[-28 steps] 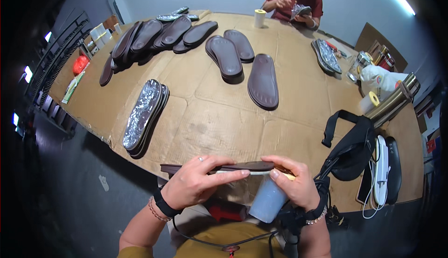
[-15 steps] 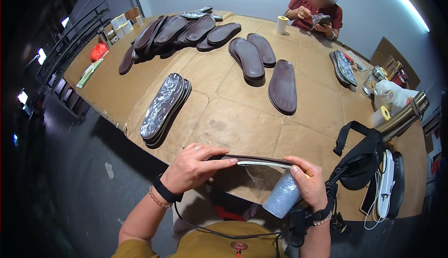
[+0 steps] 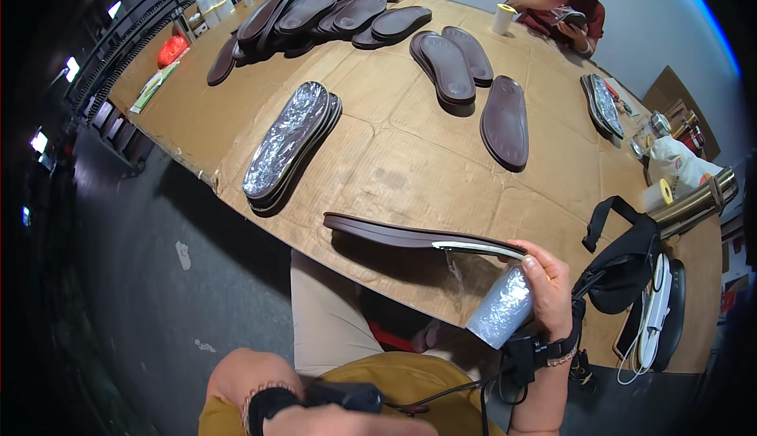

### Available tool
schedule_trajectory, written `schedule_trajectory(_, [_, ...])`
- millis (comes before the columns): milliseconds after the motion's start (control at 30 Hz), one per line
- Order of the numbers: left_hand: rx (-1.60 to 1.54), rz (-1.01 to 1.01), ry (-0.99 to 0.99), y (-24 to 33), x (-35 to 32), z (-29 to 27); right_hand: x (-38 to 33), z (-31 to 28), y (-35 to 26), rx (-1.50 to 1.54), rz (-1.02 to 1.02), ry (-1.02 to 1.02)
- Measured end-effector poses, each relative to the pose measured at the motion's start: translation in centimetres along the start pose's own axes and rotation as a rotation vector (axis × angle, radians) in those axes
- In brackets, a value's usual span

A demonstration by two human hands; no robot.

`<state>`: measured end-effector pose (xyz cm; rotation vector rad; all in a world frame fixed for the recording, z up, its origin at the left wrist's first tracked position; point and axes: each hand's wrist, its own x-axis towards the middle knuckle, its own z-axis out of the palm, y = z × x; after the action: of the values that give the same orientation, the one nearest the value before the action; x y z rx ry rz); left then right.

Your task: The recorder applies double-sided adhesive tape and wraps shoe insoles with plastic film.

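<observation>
My right hand (image 3: pixel 550 286) is closed on the right end of a dark brown shoe sole (image 3: pixel 386 232), thumb and fingers pinching it. The sole is seen edge-on above the table's near edge, with a white strip (image 3: pixel 477 247) along its side near the hand. Below the same hand hangs a roll of shiny clear film (image 3: pixel 502 306). A thin, see-through piece of film stretches between roll and sole. My left hand (image 3: pixel 339 420) is low against my body at the bottom edge, partly cut off and blurred; its fingers cannot be made out.
A film-wrapped stack of soles (image 3: pixel 288 144) lies left of centre. Brown soles (image 3: pixel 505 124) lie farther back, with a pile (image 3: pixel 307 14) at far left. A black waist bag (image 3: pixel 623 278), steel flask (image 3: pixel 694 203) and film-wrapped soles (image 3: pixel 602 105) are right. A co-worker (image 3: pixel 564 10) sits opposite.
My left hand has let go of the sole and dropped toward my body. My right hand still holds sole and roll. The view has shifted, so the table things appear higher and farther right.
</observation>
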<state>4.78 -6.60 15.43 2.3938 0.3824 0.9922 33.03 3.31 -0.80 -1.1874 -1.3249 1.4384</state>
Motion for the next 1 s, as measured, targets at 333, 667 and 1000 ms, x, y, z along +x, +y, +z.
schedule_trajectory(333, [0.238,-0.277,0.268,-2.0,-3.6,0.8,-0.9,0.6,-0.9,-0.127,-0.018,0.003])
schedule_trajectory(667, [0.220,-0.633,-0.385,-12.2,1.6,-0.8,-2.0,2.3,-4.2,-0.324,-0.237,0.025])
schedule_trajectory(1000, [-0.177,-0.669,-0.615,-16.4,3.1,0.9,-3.0,2.4,-5.7,-0.430,-0.328,0.014])
